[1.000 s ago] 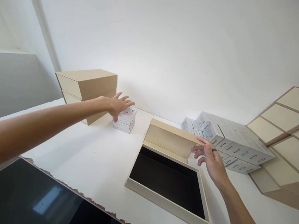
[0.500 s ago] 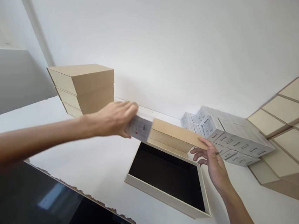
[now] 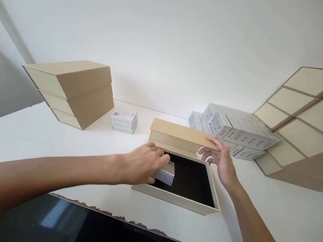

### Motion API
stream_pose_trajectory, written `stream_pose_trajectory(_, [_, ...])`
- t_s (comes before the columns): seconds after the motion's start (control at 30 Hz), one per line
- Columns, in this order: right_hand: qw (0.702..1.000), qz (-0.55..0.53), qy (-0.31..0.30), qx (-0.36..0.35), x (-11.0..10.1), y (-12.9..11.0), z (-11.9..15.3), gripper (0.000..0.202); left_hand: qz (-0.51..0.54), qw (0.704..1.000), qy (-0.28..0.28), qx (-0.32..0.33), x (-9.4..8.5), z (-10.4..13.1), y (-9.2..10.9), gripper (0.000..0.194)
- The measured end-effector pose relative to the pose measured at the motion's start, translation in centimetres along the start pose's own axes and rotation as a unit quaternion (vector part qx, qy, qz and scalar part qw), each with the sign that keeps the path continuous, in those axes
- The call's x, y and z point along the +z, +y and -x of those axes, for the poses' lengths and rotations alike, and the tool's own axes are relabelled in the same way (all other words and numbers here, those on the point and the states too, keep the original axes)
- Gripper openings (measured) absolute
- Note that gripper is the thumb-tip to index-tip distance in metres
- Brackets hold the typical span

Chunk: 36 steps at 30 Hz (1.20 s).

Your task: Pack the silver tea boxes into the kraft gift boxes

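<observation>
My left hand [image 3: 146, 163] grips a small white carton [image 3: 166, 173] with printing on it, held over and partly inside the left end of an open gift box [image 3: 175, 203] with a black lining. The hand covers the carton's left part. At the box's back, the tan lid flap [image 3: 177, 130] stands raised. My right hand [image 3: 222, 161] pinches the right end of that flap between thumb and finger, the other fingers curled beneath it. Behind my left hand lies a short stack of white cartons [image 3: 123, 121] on the white table.
Tan boxes [image 3: 81, 94] are stacked at the back left. On the right, piled white cartons [image 3: 240, 132] stand against the wall, beside a taller stack of tan boxes [image 3: 306, 123]. The table's front edge [image 3: 98, 209] is chipped, with a dark surface below.
My left hand has moved right and down, bringing the carton from beside the flap into the box opening. The small carton stack now shows. My right hand keeps its hold on the flap.
</observation>
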State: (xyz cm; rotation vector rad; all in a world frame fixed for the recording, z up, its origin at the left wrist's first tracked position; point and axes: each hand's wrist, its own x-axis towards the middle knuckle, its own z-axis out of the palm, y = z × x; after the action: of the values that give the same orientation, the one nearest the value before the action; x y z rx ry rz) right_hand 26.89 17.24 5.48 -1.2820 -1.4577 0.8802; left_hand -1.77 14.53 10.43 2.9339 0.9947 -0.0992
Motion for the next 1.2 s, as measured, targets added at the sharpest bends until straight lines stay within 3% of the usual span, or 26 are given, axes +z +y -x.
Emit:
stream_pose_trajectory(0.1, [1.0, -0.004, 0.001, -0.003, 0.1, 0.1, -0.1, 0.076, 0.094, 0.987, -0.121, -0.04, -0.4, -1.2, -0.3, 0.037])
stream_pose_trajectory(0.2, [1.0, -0.008, -0.002, -0.005, 0.1, 0.2, -0.2, 0.074, 0.118, 0.977, -0.165, -0.06, -0.9, -2.2, -1.0, 0.049])
stream_pose_trajectory(0.3, [1.0, -0.007, -0.004, -0.006, 0.1, 0.4, -0.3, 0.075, 0.187, 0.952, -0.228, -0.08, -1.8, -2.5, -1.8, 0.079])
stream_pose_trajectory(0.4, [1.0, -0.006, -0.006, -0.009, 0.0, 0.6, -0.5, 0.076, 0.264, 0.927, -0.265, -0.024, -2.5, -2.4, -2.0, 0.095])
stream_pose_trajectory(0.5, [1.0, -0.006, -0.008, -0.014, 0.0, 0.9, -0.6, 0.073, 0.194, 0.94, -0.279, 0.019, -2.1, -2.3, -1.4, 0.091])
stream_pose_trajectory(0.67, [1.0, 0.0, -0.012, -0.023, -0.1, 1.5, -0.7, 0.072, 0.144, 0.966, -0.215, 0.001, -0.9, -0.8, 0.4, 0.082])
stream_pose_trajectory(0.73, [1.0, 0.0, -0.011, -0.024, -0.1, 1.7, -0.7, 0.073, 0.181, 0.971, -0.156, 0.008, -1.0, 0.9, 0.6, 0.082])
stream_pose_trajectory(0.8, [1.0, -0.001, -0.01, -0.023, -0.1, 1.9, -0.6, 0.074, 0.253, 0.965, -0.057, -0.048, -1.8, 3.0, -0.1, 0.074])
stream_pose_trajectory(0.9, [1.0, -0.004, -0.006, -0.024, -0.1, 2.1, -0.5, 0.073, 0.283, 0.923, 0.125, -0.229, -3.3, 5.6, -4.1, 0.049])
stream_pose_trajectory(0.97, [1.0, -0.008, -0.003, -0.028, -0.1, 2.2, -0.4, 0.074, 0.204, 0.904, 0.17, -0.335, -3.8, 6.3, -8.6, 0.056])
stream_pose_trajectory(1.03, [0.999, -0.007, 0.0, -0.032, -0.1, 2.3, -0.3, 0.075, 0.152, 0.903, 0.039, -0.4, -3.7, 6.0, -13.7, 0.094])
stream_pose_trajectory(1.1, [0.999, 0.0, 0.0, -0.033, -0.2, 2.6, -0.3, 0.076, 0.139, 0.9, 0.0, -0.413, -3.4, 5.1, -18.1, 0.123])
stream_pose_trajectory(1.13, [0.999, 0.004, 0.001, -0.034, -0.2, 2.7, -0.3, 0.077, 0.14, 0.901, -0.023, -0.409, -3.2, 4.6, -19.8, 0.13])
stream_pose_trajectory(1.2, [0.999, 0.007, 0.003, -0.035, -0.2, 2.9, -0.2, 0.077, 0.144, 0.908, -0.056, -0.39, -3.0, 3.5, -22.0, 0.126])
